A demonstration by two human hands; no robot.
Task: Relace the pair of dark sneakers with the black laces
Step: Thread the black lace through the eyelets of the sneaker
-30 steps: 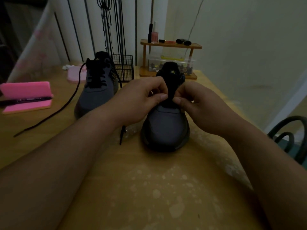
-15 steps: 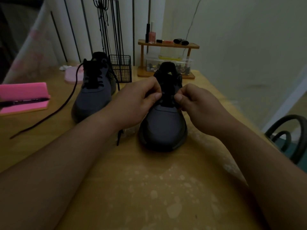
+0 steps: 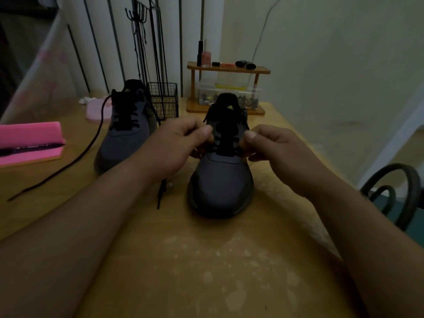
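Nothing legible is showing. Tongue of the near sneaker (image 3: pixel 221 180) is carrying a small yellow logo mark (image 3: pixel 230 107), too blurred to name a brand. The pen (image 3: pixel 29 149) lying on the pink foam block (image 3: pixel 27 134) is showing pale print, unreadable

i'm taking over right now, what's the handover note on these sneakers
Left hand pinches the lace of the near sneaker at its lower eyelets.
Right hand pinches the same lace on the other side.
Far sneaker looks laced, one loose end trailing over the table.
Done: near sneaker's lowest rows. Left: its upper rows, too dark to count.
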